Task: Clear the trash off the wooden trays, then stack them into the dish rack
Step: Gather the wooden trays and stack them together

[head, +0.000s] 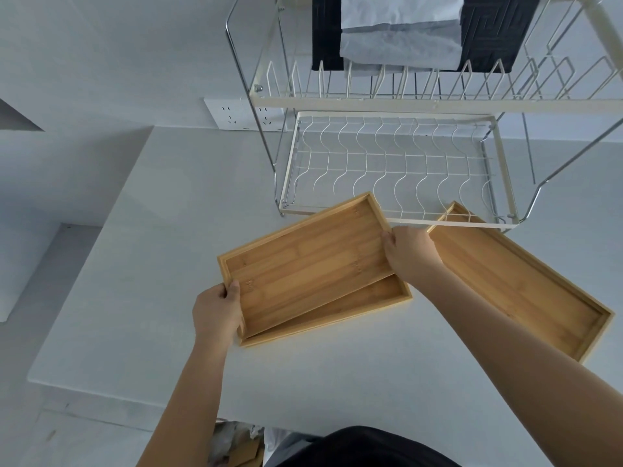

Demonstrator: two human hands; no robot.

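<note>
A white countertop [168,264] is set against a pale grey wall [118,45]; a white socket plate [236,114] is mounted at the far side.

Both hands grip the top wooden tray [305,261] at opposite short ends: the left hand [217,310] at its near-left corner, the right hand [409,252] at its far-right end. Under the fingers [387,242], a second tray [354,310] lies on the white bench [151,264]. A third tray [519,284] lies right of the right hand, its far corner under the dish rack [394,170].
</note>
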